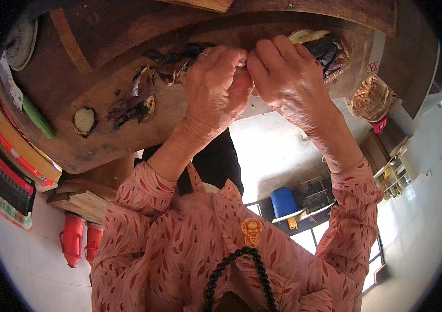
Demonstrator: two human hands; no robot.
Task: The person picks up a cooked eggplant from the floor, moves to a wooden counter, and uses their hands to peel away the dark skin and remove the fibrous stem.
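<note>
My left hand [217, 84] and my right hand [291, 72] meet over the wooden board [174, 101], fingers curled and tips pinched together. Between them shows a sliver of a small pale piece [255, 92], mostly hidden by the fingers. Beyond my right hand lies charred eggplant skin [324, 50], black and wrinkled, with pale peeled flesh [308, 36] beside it. Left of my left hand are dark, torn skin peels [137, 99], and blackened scraps [170, 56] partly hidden behind it. A round, pale cut slice with a dark rim [84, 120] sits further left.
A green-handled knife [35, 115] lies at the left edge, below a round metal lid or plate [22, 43]. At right is a basket of small brown pieces [371, 95]. Red thermos flasks [73, 238] stand on the floor at lower left; a blue chair [283, 202] stands behind.
</note>
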